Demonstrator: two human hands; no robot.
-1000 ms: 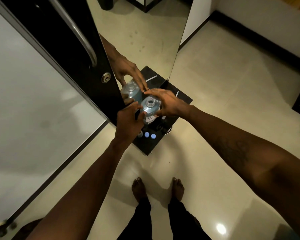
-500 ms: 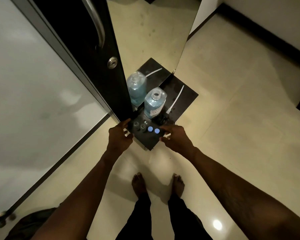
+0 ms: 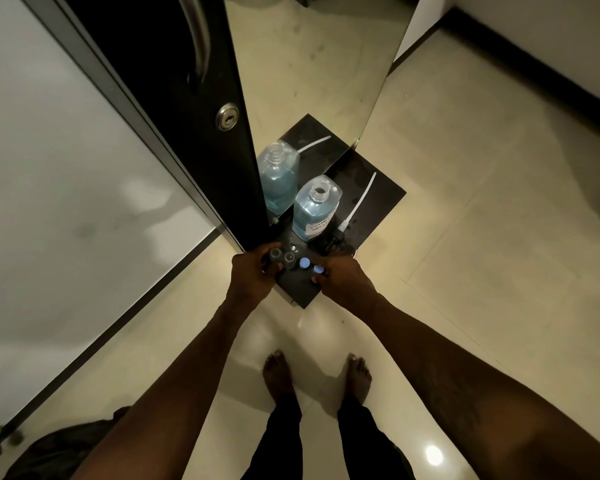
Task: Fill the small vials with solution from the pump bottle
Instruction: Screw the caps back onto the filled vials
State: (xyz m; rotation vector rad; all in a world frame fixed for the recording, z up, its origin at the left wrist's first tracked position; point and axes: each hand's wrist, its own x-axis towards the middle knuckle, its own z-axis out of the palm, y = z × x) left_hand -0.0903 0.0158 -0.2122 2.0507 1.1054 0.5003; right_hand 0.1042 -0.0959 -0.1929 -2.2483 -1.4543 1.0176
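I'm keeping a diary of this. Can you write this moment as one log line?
bottle: uncapped, on stand | pump: lying beside | left hand: at clear vials | right hand: at blue-capped vials | filling: not begun

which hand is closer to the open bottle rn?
Right, narrowly. The right hand is just below the open bottle, by the blue-capped vials. The left hand sits lower left of it, at the uncapped vials.

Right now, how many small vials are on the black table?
4, in a row near its front edge: two uncapped by the left hand, at and; two blue-capped by the right hand, at and. Hands may hide more.
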